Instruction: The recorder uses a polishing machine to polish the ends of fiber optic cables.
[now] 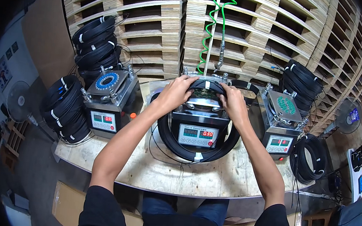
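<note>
Both hands are on the small black cable coil (208, 87) sitting on top of the middle metal machine (197, 123), the one with the red digital readout on its front. Left hand (175, 93) has its fingers curled over the coil's left side, right hand (231, 101) does the same on the right, so the fingers are grasping the coil from both sides. Whether it's fully seated on the fixture underneath I honestly can't tell, the hands cover most of it.

Stuff I'd worry about from here:

- The coil only seems held together by a white tie at the top. Squeeze unevenly and the loops could spring apart into a tangle.
- There's a big loose cable loop (194, 151) lying on the worktop (162, 172) around the base of that machine. A forearm could easily snag it and drag it off the front edge.
- The green spiral hose (211, 24) and its metal fitting hang just behind the hands. Lifting the coil straight up might knock into that.
- The stack of finished coils (66, 108) at the left edge of the worktop looks like it's leaning outward, so a bump to the board could send a few to the floor.
- The left machine (108, 101) and right machine (282, 123) sit close, not much elbow room.
</note>
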